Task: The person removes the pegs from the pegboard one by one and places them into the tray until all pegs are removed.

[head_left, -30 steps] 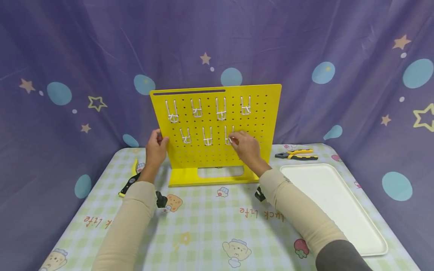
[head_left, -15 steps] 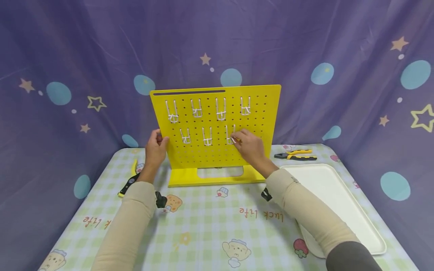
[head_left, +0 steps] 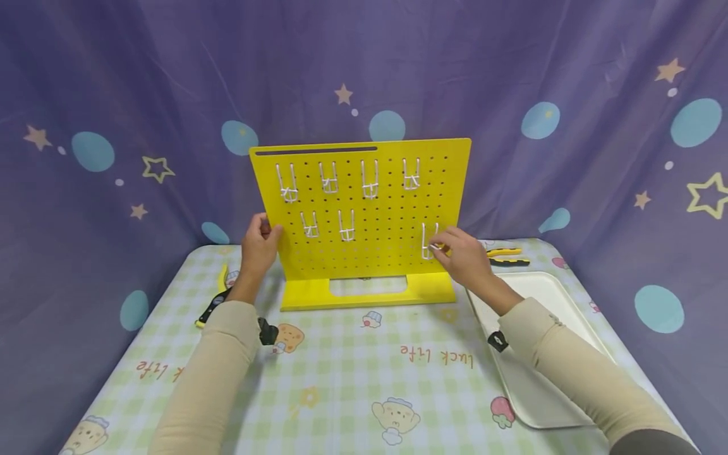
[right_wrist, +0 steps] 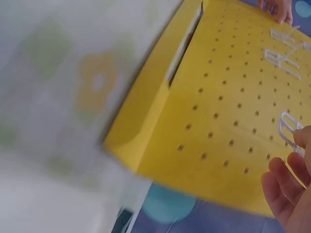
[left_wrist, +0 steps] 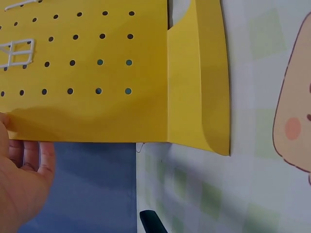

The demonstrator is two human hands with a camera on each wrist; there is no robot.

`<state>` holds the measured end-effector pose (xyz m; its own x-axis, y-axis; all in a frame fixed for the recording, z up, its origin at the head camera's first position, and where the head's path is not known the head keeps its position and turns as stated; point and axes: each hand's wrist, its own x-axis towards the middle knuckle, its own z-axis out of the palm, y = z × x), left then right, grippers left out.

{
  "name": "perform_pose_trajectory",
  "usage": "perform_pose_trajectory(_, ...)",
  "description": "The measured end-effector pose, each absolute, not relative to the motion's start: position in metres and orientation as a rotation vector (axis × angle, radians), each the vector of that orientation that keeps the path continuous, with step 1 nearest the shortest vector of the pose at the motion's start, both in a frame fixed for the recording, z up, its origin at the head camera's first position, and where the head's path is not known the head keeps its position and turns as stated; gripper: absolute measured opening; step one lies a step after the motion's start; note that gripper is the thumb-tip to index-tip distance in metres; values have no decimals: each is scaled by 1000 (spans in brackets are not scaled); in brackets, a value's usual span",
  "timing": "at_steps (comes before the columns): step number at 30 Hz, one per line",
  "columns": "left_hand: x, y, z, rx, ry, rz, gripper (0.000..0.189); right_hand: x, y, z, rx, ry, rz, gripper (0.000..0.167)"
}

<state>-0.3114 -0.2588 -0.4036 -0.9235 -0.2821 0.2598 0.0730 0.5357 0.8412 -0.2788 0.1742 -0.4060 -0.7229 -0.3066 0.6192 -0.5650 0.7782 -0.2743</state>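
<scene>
A yellow pegboard (head_left: 387, 249) stands upright on its base, with several white wire hooks hanging on its front in two rows. My left hand (head_left: 258, 249) grips its left edge; in the left wrist view, the thumb lies on the front and the fingers go behind. Near the lower right of the board, my right hand (head_left: 466, 259) pinches a white wire hook (head_left: 423, 242) between thumb and fingertips. The right wrist view shows this hook (right_wrist: 283, 125) close against the board's face, partly covered by the thumb.
A white tray (head_left: 537, 404) lies under the right forearm. Behind it are yellow-and-black pliers (head_left: 509, 261), partly hidden by the hand. Another yellow-and-black hand tool (head_left: 212, 309) lies left of the board. A purple curtain (head_left: 455, 76) hangs behind the checked tablecloth (head_left: 341, 392).
The right hand has carried the hook from the lower row, third place, to the board's right side and slightly lower. The left hand keeps its grip on the edge.
</scene>
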Motion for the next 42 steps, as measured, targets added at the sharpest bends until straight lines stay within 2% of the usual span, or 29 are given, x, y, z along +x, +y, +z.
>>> perform_pose_trajectory(9, -306, -262, -402, 200, -2399, -1366, 41, -274, 228, -416, 690, -2711, 556, 12)
perform_pose_trajectory(22, -310, -262, -399, 146, -2403, -1363, 40, -271, 292, -459, 732, -2943, 617, 5)
perform_pose_trajectory(35, -312, -260, -399, 133, -2433, -1319, 40, -274, 314, -481, 662, -2975, 684, 4)
perform_pose_trajectory(42, -310, -258, -399, 132, -2453, -1331, 39, -269, 314, -482, 676, -2974, 733, 10)
